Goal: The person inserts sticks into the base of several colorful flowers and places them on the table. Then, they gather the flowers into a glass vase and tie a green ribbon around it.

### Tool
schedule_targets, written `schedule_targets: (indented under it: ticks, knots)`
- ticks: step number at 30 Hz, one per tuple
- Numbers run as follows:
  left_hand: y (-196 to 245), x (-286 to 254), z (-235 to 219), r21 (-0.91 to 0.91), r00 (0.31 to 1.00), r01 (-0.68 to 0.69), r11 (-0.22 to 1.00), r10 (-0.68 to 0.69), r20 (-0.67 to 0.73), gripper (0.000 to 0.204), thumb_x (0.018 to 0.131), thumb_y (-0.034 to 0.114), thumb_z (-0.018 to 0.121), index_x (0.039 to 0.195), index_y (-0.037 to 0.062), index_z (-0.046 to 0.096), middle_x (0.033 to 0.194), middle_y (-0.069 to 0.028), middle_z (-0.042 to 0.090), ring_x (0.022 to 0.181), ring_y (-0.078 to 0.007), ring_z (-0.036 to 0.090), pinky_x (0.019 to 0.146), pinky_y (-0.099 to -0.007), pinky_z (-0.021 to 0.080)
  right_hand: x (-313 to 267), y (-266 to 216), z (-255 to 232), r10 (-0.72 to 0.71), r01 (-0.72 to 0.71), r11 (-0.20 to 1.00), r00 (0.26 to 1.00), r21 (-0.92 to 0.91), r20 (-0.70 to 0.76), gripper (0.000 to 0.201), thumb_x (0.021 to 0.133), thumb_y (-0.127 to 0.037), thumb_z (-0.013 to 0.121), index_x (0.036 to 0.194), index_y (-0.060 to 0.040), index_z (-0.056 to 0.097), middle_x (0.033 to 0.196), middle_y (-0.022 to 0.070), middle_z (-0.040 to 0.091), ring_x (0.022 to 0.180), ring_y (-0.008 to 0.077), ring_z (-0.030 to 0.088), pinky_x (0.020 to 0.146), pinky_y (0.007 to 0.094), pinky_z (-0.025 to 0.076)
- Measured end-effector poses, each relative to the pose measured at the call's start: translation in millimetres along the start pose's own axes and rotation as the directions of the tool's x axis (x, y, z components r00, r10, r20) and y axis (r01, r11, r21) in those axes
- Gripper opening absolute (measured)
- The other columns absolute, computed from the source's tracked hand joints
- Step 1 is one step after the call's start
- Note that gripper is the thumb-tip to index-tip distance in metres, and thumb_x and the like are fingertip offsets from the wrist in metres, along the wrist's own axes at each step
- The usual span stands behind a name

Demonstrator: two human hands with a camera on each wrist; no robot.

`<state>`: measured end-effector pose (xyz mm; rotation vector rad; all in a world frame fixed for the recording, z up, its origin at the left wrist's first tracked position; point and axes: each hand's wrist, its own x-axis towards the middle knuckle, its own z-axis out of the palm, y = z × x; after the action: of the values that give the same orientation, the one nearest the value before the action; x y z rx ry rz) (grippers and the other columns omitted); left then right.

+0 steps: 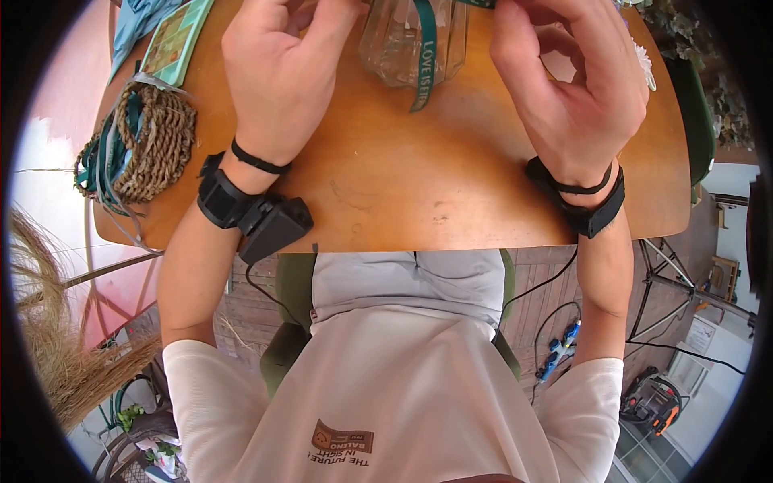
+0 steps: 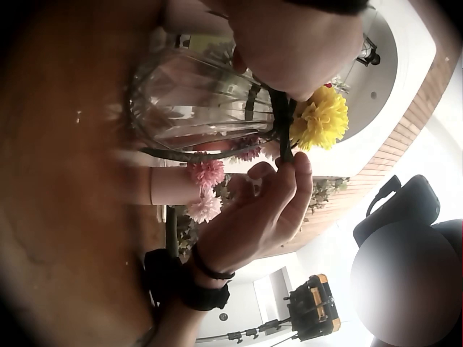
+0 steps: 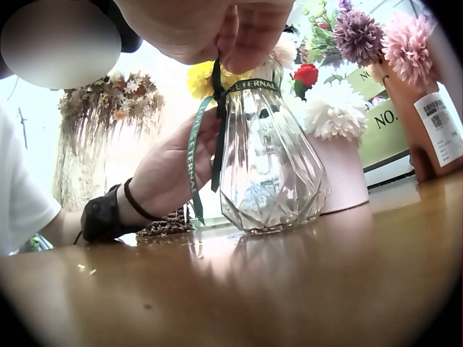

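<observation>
A clear faceted glass vase (image 3: pixel 271 173) stands upright on the wooden table (image 1: pixel 386 177), with a dark green ribbon (image 3: pixel 249 85) printed with pale letters wrapped round its neck. One lettered tail hangs down the vase's side. My right hand (image 3: pixel 206 29) pinches the ribbon just beside the neck, thumb and fingertips together. On the vase's other side, my left hand (image 1: pixel 282 80) has its fingertips at the ribbon, holding it close to the neck. In the head view, the fingertips of both hands run past the top edge.
To the left sit a woven basket (image 1: pixel 165 145) with ribbons in it and a green tray (image 1: pixel 177 40). Behind the vase stand a pink pot (image 3: pixel 347 173) and a brown pot (image 3: pixel 419 130) with a label. A yellow flower (image 2: pixel 322 119) shows beyond the neck.
</observation>
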<state>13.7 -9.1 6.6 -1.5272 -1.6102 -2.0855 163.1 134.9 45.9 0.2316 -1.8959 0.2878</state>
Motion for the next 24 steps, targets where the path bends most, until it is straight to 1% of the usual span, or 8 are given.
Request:
schedule_targets:
  ticks: [6, 11, 15, 18, 19, 22, 23, 24]
  knots:
    - [-1, 1, -2, -0.008, 1.0, 0.001, 1.0, -0.001, 0.01, 0.028, 0.102, -0.004, 0.05, 0.129, -0.006, 0.057, 0.123, -0.0059, 0.063, 0.115, -0.0124, 0.059, 0.101, -0.0259, 0.044, -3, 2, 2, 0.01, -0.01, 1.0, 1.0, 0.017, -0.027, 0.026, 0.074, 0.016, 0.067, 0.094, 0.0003, 0.071, 0.088, 0.0084, 0.069, 0.071, 0.0131, 0.062, 0.051, 0.0217, 0.046]
    - [2, 0, 1, -0.011, 1.0, 0.006, 1.0, -0.006, -0.029, 0.026, 0.103, -0.002, 0.053, 0.128, -0.0065, 0.057, 0.122, -0.0062, 0.064, 0.113, -0.0125, 0.06, 0.1, -0.0265, 0.046, 8, -8, -8, -0.013, 0.016, 0.998, 0.998, -0.054, 0.059, 0.026, 0.075, 0.015, 0.069, 0.095, -0.0003, 0.071, 0.088, 0.0071, 0.069, 0.066, 0.0118, 0.061, 0.051, 0.0212, 0.045]
    - [7, -3, -1, -0.054, 0.993, 0.099, 0.994, -0.102, -0.058, 0.026, 0.103, 0.001, 0.054, 0.129, -0.0055, 0.057, 0.123, -0.0062, 0.064, 0.114, -0.0134, 0.061, 0.1, -0.0272, 0.047, 1, -4, -10, 0.098, -0.1, 0.995, 0.991, 0.013, 0.093, 0.024, 0.079, 0.01, 0.073, 0.101, -0.0002, 0.07, 0.086, 0.0052, 0.068, 0.06, 0.0084, 0.058, 0.051, 0.0192, 0.043]
    - [9, -10, -15, 0.069, 0.982, 0.177, 0.982, -0.172, -0.077, 0.027, 0.107, 0.016, 0.053, 0.12, -0.0051, 0.064, 0.108, -0.0044, 0.07, 0.096, -0.0091, 0.065, 0.089, -0.0242, 0.05, -4, 2, -11, 0.169, -0.181, 0.969, 0.982, 0.167, 0.082, 0.021, 0.086, 0.005, 0.071, 0.106, 0.0, 0.068, 0.084, 0.0034, 0.066, 0.061, 0.0056, 0.057, 0.054, 0.0171, 0.041]
    - [11, -11, -20, 0.123, 0.982, 0.19, 0.974, -0.187, -0.037, 0.027, 0.107, 0.015, 0.053, 0.121, -0.0054, 0.064, 0.113, -0.0036, 0.069, 0.101, -0.0094, 0.064, 0.092, -0.0252, 0.05, -5, 4, -12, 0.211, -0.223, 0.957, 0.974, 0.186, 0.086, 0.019, 0.089, 0.003, 0.07, 0.107, 0.0, 0.067, 0.084, 0.0029, 0.065, 0.061, 0.005, 0.057, 0.055, 0.0166, 0.041]
    - [15, -10, -19, 0.074, 0.982, 0.177, 0.981, -0.181, 0.048, 0.027, 0.107, 0.014, 0.052, 0.122, -0.006, 0.064, 0.113, -0.0029, 0.068, 0.104, -0.0085, 0.063, 0.093, -0.0249, 0.049, -8, 5, -22, 0.359, -0.377, 0.906, 0.925, 0.192, 0.125, 0.015, 0.094, -0.002, 0.067, 0.109, -0.0005, 0.067, 0.085, 0.0024, 0.064, 0.063, 0.0046, 0.057, 0.057, 0.017, 0.041]
    - [13, -6, -18, 0.072, 0.992, 0.105, 0.992, -0.11, 0.069, 0.013, 0.102, 0.003, 0.057, 0.099, -0.0089, 0.062, 0.106, -0.0057, 0.065, 0.094, -0.0085, 0.059, 0.084, -0.0228, 0.047, -6, 3, -26, 0.402, -0.427, 0.883, 0.903, 0.197, 0.154, 0.014, 0.094, -0.003, 0.067, 0.108, -0.0007, 0.068, 0.086, 0.0027, 0.064, 0.063, 0.005, 0.057, 0.056, 0.0183, 0.041]
    - [13, -5, -18, 0.063, 0.991, 0.112, 0.992, -0.117, 0.069, 0.013, 0.102, 0.003, 0.057, 0.099, -0.009, 0.062, 0.106, -0.0055, 0.065, 0.093, -0.0089, 0.059, 0.084, -0.0229, 0.047, -3, 2, -31, 0.444, -0.475, 0.857, 0.878, 0.2, 0.182, 0.013, 0.094, -0.004, 0.068, 0.107, -0.001, 0.069, 0.086, 0.003, 0.064, 0.063, 0.0054, 0.057, 0.056, 0.0197, 0.042]
